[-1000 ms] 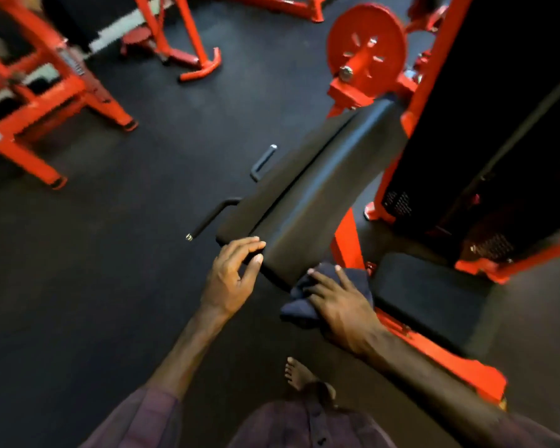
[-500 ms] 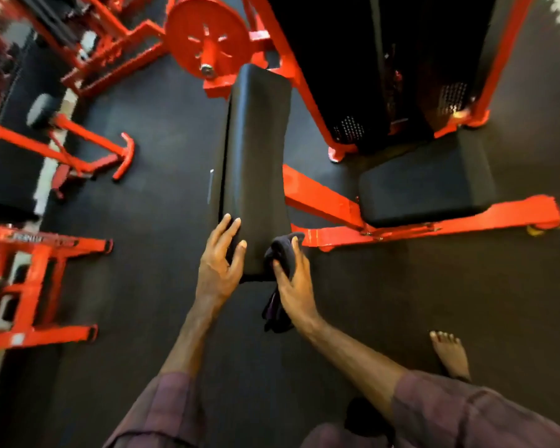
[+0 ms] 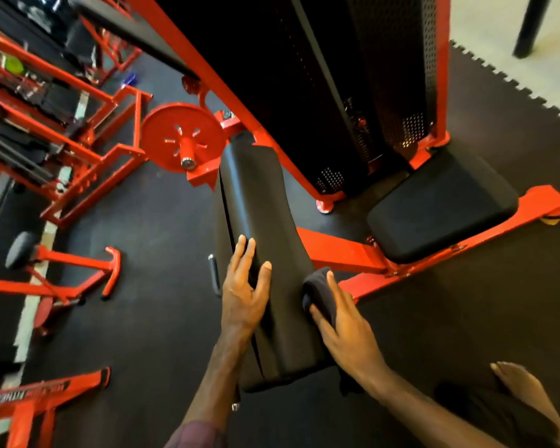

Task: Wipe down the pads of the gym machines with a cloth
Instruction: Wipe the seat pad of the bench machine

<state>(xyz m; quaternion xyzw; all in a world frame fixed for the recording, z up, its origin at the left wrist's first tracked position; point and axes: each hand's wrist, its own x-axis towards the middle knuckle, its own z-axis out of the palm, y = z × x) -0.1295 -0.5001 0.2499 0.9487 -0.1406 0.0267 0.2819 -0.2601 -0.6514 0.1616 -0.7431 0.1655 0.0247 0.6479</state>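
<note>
**Long pad: cloth on its R flank, unwiped run lies up-frame**

L to R. L hand [image 3: 244, 294]: fingers straight, laid flat on the L edge of the long back pad [image 3: 265, 240], thumb on the top face. Grip released, holds nothing; it looks to be bracing only.

Pad: long, narrow, slightly waisted, smooth matte black vinyl w/ rounded edges. Long axis runs from the near end by the wrists up and a little left toward the red weight disc [image 3: 183, 142]. Both hands sit at its near half.

Dark cloth [image 3: 317, 286]: soft, bunched, pressed against the pad's R side. R hand [image 3: 343, 331] lies over it, fingers spread; whether they pinch it or just press, cannot tell. Cloth tail hangs below the wrist.

Judgement: R hand is the working one; remaining pad lies ahead of the cloth along the long axis, so next stroke prob. runs up-frame.

Further R: seat pad [image 3: 440, 208], squarish, same vinyl, on red steel frame [image 3: 337, 250], well apart from both hands.
</note>
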